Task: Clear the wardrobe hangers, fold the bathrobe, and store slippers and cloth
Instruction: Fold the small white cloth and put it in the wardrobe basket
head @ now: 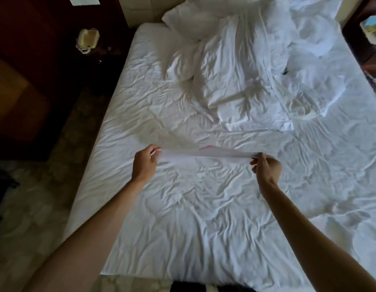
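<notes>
A thin white cloth [206, 154] with a small pink mark near its middle is stretched flat and level above the bed [183, 218]. My left hand [145, 163] pinches its left end and my right hand [266, 166] pinches its right end. Both arms reach forward over the crumpled white sheet. No bathrobe, slippers or hangers can be picked out in this view.
A rumpled white duvet [246, 81] and pillows [193, 20] lie at the head of the bed. A cream telephone [88, 37] sits on the dark nightstand at left. Another nightstand with small items [372, 28] stands at right. Patterned carpet [35, 207] runs along the left side.
</notes>
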### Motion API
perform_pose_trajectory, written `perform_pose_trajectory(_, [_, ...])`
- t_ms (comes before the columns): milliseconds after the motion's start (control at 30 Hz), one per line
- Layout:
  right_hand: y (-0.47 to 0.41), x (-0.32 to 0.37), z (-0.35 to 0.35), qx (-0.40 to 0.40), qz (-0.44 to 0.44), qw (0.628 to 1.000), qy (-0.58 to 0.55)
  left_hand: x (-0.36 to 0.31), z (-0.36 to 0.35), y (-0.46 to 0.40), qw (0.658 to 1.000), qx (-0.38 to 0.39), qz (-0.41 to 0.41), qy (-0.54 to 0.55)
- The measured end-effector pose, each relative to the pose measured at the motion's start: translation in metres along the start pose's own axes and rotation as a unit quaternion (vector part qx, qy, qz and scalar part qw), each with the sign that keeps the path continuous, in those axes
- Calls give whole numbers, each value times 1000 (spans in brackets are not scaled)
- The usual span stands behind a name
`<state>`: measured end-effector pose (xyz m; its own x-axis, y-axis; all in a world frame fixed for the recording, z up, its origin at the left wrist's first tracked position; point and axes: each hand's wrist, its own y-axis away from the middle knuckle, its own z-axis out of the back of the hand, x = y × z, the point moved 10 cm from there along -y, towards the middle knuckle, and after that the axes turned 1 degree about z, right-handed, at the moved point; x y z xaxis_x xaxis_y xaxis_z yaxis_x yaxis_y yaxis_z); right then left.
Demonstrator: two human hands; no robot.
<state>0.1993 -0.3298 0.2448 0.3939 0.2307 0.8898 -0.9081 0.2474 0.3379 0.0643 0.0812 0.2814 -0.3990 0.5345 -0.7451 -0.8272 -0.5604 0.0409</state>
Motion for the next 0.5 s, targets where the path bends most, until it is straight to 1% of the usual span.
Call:
perform_pose_trajectory(167, [-3,-164,1,55,-81,989,107,114,-98,69,993,66,83,-53])
perform_pose_trajectory(300, [13,-282,15,77,-146,971,171,198,-167,138,977,157,100,-102])
perform_pose_trajectory(400, [40,-344,28,103,-184,951,228,254,-197,187,960,223,108,-132])
perform_pose_trajectory(500, [65,-376,27,138,-223,931,255,293,-200,211,948,244,157,-134])
